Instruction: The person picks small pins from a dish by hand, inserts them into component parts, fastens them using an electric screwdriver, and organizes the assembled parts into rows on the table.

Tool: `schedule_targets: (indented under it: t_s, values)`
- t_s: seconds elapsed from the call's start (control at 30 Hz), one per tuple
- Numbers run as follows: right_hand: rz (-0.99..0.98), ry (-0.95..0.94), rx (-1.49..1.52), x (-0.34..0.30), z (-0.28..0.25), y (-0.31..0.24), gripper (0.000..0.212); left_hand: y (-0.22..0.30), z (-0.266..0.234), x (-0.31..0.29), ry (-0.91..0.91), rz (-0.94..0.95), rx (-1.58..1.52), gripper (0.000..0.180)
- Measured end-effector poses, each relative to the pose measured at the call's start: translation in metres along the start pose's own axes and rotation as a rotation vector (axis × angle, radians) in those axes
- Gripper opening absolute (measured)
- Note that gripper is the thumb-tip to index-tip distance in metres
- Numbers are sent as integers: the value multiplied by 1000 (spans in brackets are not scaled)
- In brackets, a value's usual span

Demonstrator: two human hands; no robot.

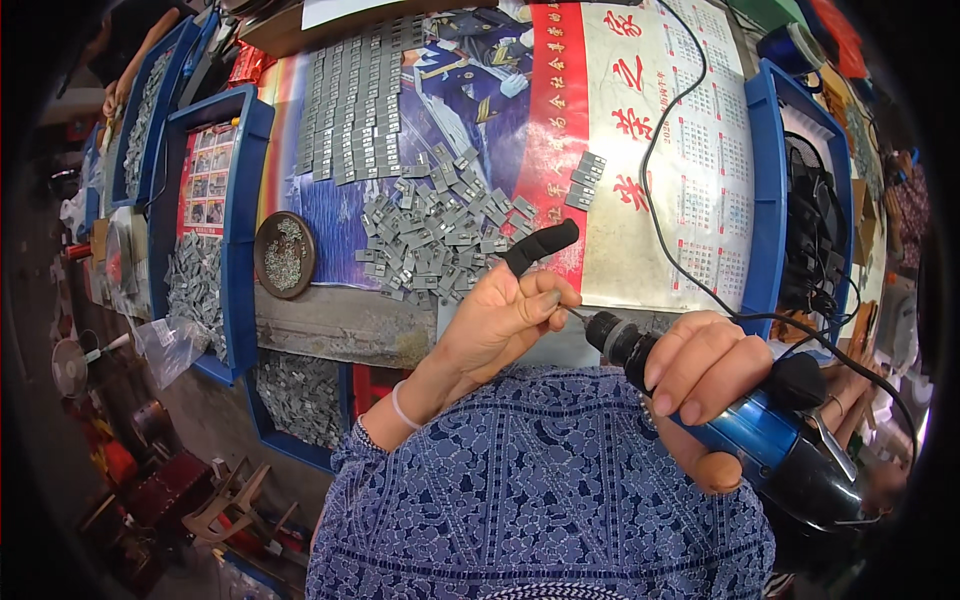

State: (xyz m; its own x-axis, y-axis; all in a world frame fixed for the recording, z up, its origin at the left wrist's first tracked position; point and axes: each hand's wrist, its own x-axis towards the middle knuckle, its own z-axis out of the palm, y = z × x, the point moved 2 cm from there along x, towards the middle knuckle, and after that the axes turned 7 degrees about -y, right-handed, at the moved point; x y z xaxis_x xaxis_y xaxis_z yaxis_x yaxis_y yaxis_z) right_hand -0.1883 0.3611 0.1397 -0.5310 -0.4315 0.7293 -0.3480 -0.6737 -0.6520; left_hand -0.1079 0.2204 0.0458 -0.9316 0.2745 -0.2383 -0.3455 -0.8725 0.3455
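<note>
My right hand (706, 372) is wrapped round a blue and black electric screwdriver (742, 432), its thin bit pointing left. At the bit's tip my left hand (512, 312) is closed in a pinch; whatever lies between thumb and fingers is too small or hidden to tell. A black finger sleeve (545, 245) covers one raised finger of that hand. Just beyond it spreads a loose heap of small grey rectangular parts (430, 235). Similar parts stand in neat rows (350, 100) behind the heap, and a small group of joined grey parts (586, 180) lies to the right.
A round brown dish (284, 255) of tiny metal pieces sits left of the heap. Blue bins (240, 230) with grey parts line the left side. At right, a blue bin (765, 200) holds black items. A black cable (655, 200) crosses the calendar poster (690, 150).
</note>
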Motion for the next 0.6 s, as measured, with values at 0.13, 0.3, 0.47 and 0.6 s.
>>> schedule_targets:
  t_s: [0.13, 0.3, 0.47, 0.6]
  values:
    - [2, 7, 29, 0, 0, 3, 47, 2, 2, 0, -3, -10, 32, 60]
    - [-11, 68, 70, 0, 2, 4, 46, 2, 1, 1, 21, -14, 46, 60]
    - [151, 144, 157, -6, 1, -1, 46, 2, -2, 0, 26, -15, 61, 59]
    - [118, 193, 164, -6, 2, -1, 47, 3, 0, 2, 10, -24, 74, 59]
